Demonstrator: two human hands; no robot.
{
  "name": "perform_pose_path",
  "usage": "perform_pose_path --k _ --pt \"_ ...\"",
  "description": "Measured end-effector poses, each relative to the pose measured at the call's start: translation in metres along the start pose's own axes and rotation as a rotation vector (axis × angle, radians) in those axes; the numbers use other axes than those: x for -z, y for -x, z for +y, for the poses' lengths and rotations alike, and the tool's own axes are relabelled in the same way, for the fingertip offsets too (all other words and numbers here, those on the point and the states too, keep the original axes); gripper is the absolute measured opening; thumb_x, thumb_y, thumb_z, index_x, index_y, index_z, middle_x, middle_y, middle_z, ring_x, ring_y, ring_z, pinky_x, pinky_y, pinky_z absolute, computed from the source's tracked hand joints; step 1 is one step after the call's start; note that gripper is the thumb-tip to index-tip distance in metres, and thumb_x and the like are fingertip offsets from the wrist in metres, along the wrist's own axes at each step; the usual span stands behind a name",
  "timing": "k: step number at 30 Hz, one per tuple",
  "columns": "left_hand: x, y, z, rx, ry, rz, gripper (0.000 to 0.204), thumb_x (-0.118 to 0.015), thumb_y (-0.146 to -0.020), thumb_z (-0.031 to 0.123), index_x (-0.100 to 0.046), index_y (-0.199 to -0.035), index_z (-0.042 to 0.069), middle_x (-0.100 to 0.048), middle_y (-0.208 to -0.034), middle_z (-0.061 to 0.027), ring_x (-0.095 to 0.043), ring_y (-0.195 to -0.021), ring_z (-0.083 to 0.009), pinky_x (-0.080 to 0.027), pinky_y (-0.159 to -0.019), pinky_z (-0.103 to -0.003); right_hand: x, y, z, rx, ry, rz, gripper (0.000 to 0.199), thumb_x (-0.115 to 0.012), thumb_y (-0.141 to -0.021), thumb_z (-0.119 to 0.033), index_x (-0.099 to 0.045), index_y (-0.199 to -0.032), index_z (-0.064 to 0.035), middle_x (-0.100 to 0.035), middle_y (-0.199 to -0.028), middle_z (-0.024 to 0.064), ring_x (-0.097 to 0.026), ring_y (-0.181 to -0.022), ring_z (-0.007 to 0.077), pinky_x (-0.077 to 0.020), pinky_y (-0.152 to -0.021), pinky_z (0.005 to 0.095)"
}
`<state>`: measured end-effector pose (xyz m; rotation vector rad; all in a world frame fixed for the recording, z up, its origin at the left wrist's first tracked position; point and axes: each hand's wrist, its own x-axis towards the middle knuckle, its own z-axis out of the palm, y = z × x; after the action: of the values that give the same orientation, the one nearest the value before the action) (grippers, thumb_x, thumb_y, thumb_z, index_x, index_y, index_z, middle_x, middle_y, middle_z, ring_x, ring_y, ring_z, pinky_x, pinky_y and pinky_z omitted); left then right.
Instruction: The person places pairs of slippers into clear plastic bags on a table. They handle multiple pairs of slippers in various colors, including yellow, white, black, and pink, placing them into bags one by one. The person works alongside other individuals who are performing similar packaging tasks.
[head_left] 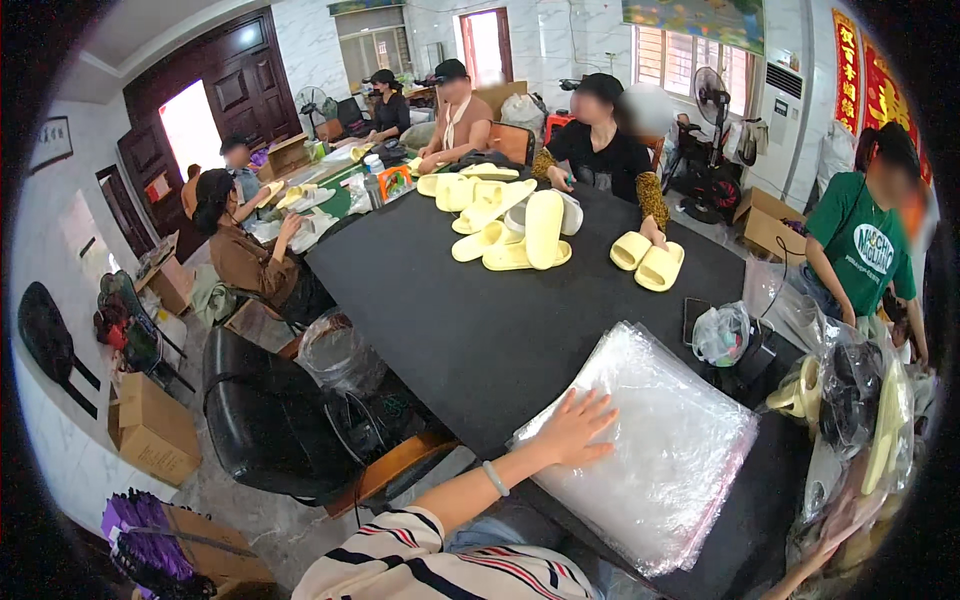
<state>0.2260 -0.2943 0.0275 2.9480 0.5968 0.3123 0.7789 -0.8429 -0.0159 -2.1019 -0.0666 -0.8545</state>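
Observation:
My left hand [577, 430] lies flat with fingers spread on a stack of clear plastic bags [668, 440] at the table's near right corner. It holds nothing. At the lower right, my right forearm [815, 572] reaches up to clear plastic bags with slippers in them. Through this plastic I see pale yellow slippers [884, 430] and a black one [848, 385]. My right hand's fingers are hidden among the plastic, so their grip does not show.
On the black table [430, 290] lies a pile of yellow slippers [510, 225]. Across it, a person's hand [652, 235] touches a yellow pair [658, 266]. A phone [694, 320] and a small plastic bag [720, 335] lie at right. A black chair [270, 410] stands left.

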Motion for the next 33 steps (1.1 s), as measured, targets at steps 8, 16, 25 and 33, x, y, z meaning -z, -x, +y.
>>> perform_pose_path --k 8,16,25,33 --pt "0.002 -0.002 0.002 -0.005 -0.006 0.013 0.071 -0.037 -0.094 0.059 -0.032 -0.149 0.014 -0.025 -0.156 -0.0153 -0.020 -0.145 -0.0371 -0.008 -0.116 -0.056 0.042 0.002 -0.030 -0.147 -0.371 0.028 0.069 -0.069 -0.085 -0.019 -0.037 -0.141 0.0046 -0.048 -0.137 0.0225 -0.050 -0.122 0.0375 -0.0410 -0.102 0.0454" --pt "0.011 -0.008 0.001 0.014 0.079 0.002 0.068 -0.051 -0.090 0.053 -0.045 -0.140 0.008 -0.032 -0.153 -0.0155 -0.026 -0.142 -0.0356 -0.014 -0.115 -0.056 0.135 0.093 -0.122 -0.423 -0.938 0.010 0.064 -0.069 -0.085 -0.015 -0.041 -0.138 0.0065 -0.051 -0.134 0.0216 -0.053 -0.118 0.0349 -0.0436 -0.101 0.0431" --pt "-0.007 -0.011 0.002 -0.004 0.032 0.009 0.075 -0.044 -0.089 0.061 -0.040 -0.146 0.013 -0.027 -0.156 -0.0157 -0.018 -0.146 -0.0347 -0.004 -0.117 -0.054 0.204 0.172 -0.250 -0.107 -1.224 -0.154 0.073 -0.068 -0.083 -0.011 -0.031 -0.144 0.0038 -0.043 -0.139 0.0181 -0.042 -0.128 0.0358 -0.0335 -0.108 0.0512" --pt "-0.009 -0.013 0.001 -0.044 0.039 0.122 0.070 -0.055 -0.087 0.053 -0.048 -0.140 0.008 -0.039 -0.148 -0.0206 -0.031 -0.139 -0.0409 -0.011 -0.115 -0.058 0.205 0.190 -0.306 0.188 -1.426 -0.499 0.085 -0.074 -0.075 -0.013 -0.028 -0.145 0.0034 -0.043 -0.139 0.0180 -0.044 -0.128 0.0336 -0.0362 -0.106 0.0488"
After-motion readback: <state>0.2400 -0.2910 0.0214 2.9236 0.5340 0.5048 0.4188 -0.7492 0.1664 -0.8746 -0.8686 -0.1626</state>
